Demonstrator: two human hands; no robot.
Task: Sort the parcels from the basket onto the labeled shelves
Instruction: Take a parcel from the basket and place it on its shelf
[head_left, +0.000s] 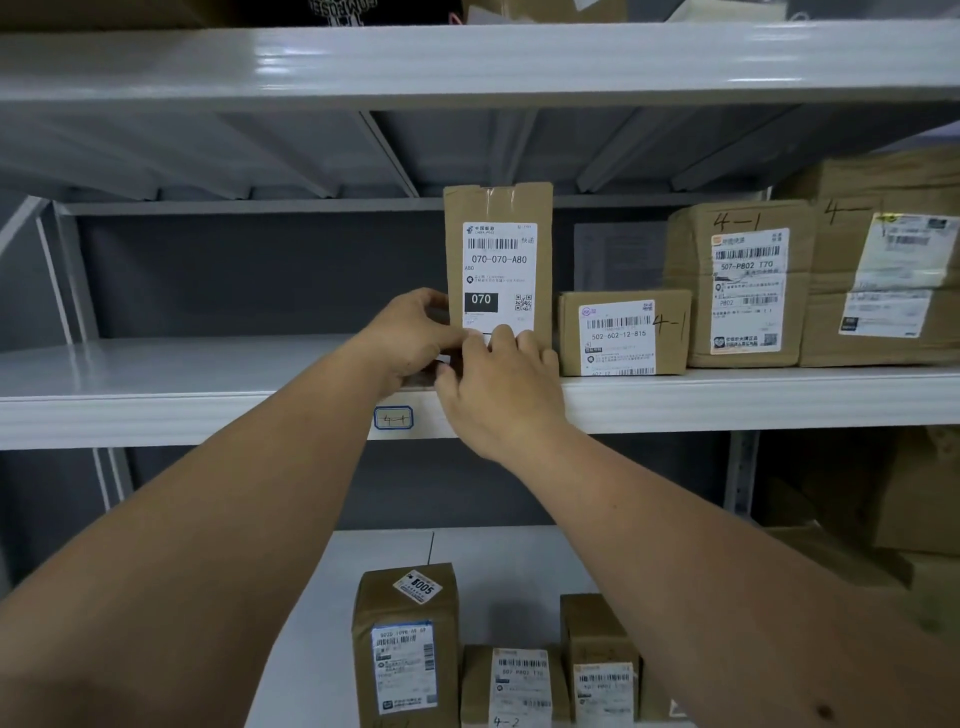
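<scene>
A tall brown cardboard parcel (497, 208) with a white label reading 070-070-A80 stands upright on the middle grey shelf (156, 410). My left hand (410, 338) grips its lower left edge. My right hand (498, 395) holds its lower front, fingers curled over the label's bottom. A small blue-framed shelf label (393, 418) is stuck on the shelf's front lip just below my hands. The parcel's bottom is hidden behind my hands.
To the parcel's right stand a low box (623, 335) marked 4-1, a taller box (743, 283) marked 4-1 and a large box (883, 280). The lower shelf (311, 623) carries three small parcels. Left of the parcel the middle shelf is bare.
</scene>
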